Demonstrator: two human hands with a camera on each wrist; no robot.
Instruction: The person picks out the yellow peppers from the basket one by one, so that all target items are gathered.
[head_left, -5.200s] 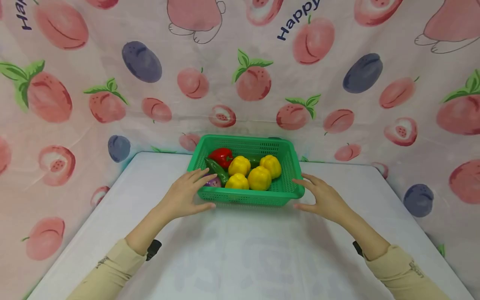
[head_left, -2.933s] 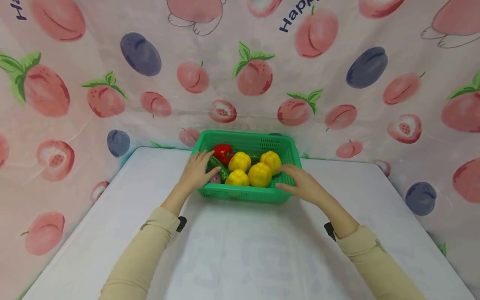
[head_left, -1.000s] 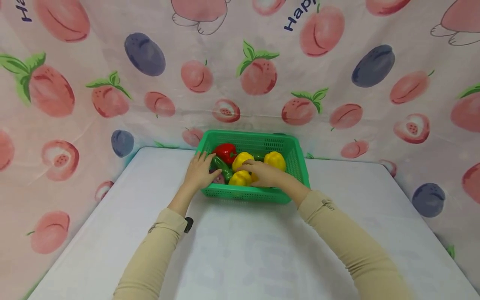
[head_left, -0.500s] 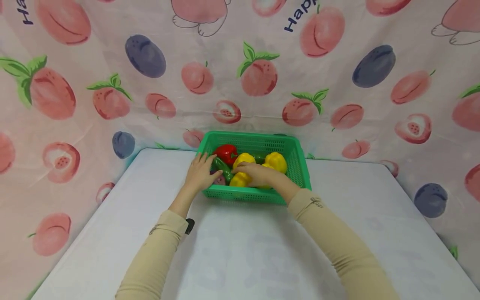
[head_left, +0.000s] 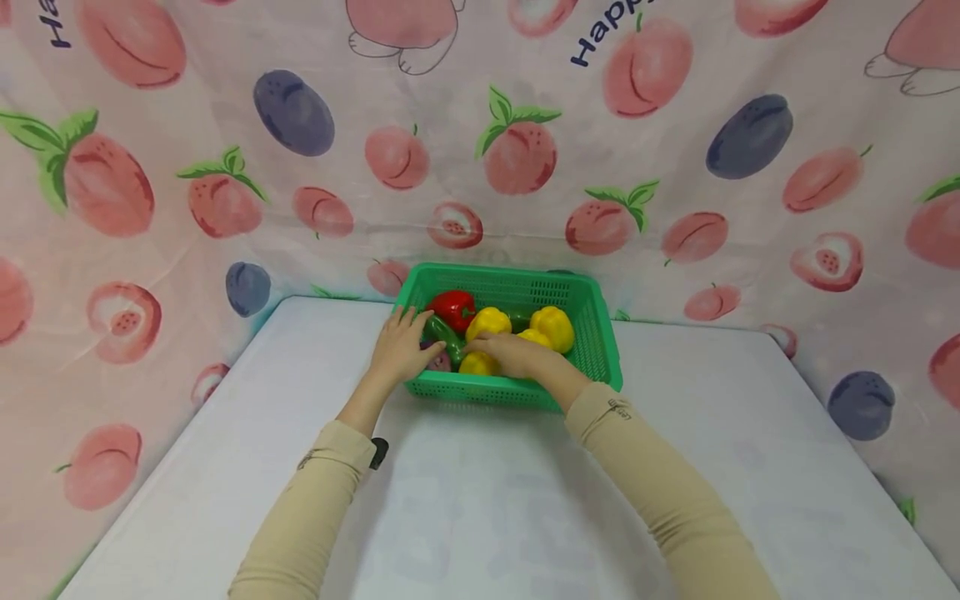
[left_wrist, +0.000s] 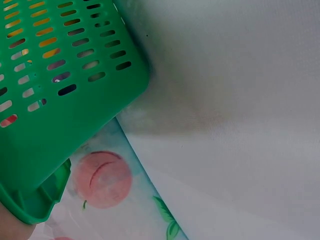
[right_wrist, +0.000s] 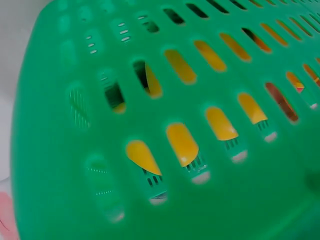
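Left hand [head_left: 397, 346]: fingers spread across the left rim of the green basket [head_left: 480, 386], thumb near a purple vegetable [head_left: 439, 359]. Right hand [head_left: 513, 353] is inside the basket, over the front yellow pepper [head_left: 478, 364], which lies just behind the front wall; its fingers bend down over the pepper, but thumb and pads are hidden from me, so I cannot tell whether it pinches. Risks, as I judge them: the pepper looks smooth and rounded, so a hold from the top alone could let it slip and roll. The green pepper [head_left: 447, 340] and rear-left yellow pepper [head_left: 488, 321] crowd it and could be dragged along. Should the left hand press hard on the rim, I would expect the basket to tip or slide.
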